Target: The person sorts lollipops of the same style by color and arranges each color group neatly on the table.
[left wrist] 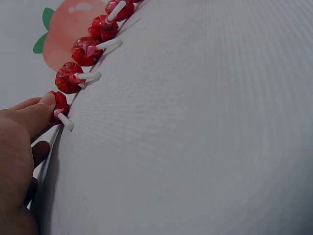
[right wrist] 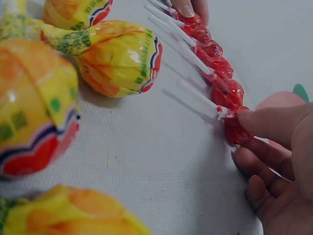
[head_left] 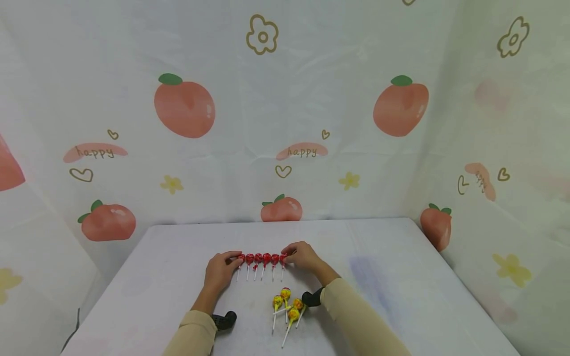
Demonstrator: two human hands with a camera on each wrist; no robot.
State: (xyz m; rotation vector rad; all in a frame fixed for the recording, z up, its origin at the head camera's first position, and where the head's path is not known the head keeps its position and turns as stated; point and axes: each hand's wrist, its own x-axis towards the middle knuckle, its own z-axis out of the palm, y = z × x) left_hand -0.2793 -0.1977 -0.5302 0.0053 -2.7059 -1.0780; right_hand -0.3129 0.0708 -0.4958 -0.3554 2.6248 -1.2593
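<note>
Several red-wrapped lollipops [head_left: 266,258] lie side by side in a row on the white table, white sticks toward the person. At the row's left end my left hand [head_left: 218,272] pinches the last red lollipop [left wrist: 60,105] by its head, between thumb and finger. My right hand [head_left: 305,257] holds the head of the red lollipop at the right end [right wrist: 236,128] with thumb and fingers. Nearer the person, several yellow-wrapped lollipops [head_left: 293,314] lie in a loose group, some sticks crossing; they loom large in the right wrist view [right wrist: 120,58].
The white table [head_left: 169,277] meets a white wall cloth [head_left: 338,198] printed with fruit and flowers at its back edge. A dark cable [head_left: 76,326] hangs at the table's left edge. Black wrist-worn devices [head_left: 224,320] sit on both wrists, the right one close beside the yellow lollipops.
</note>
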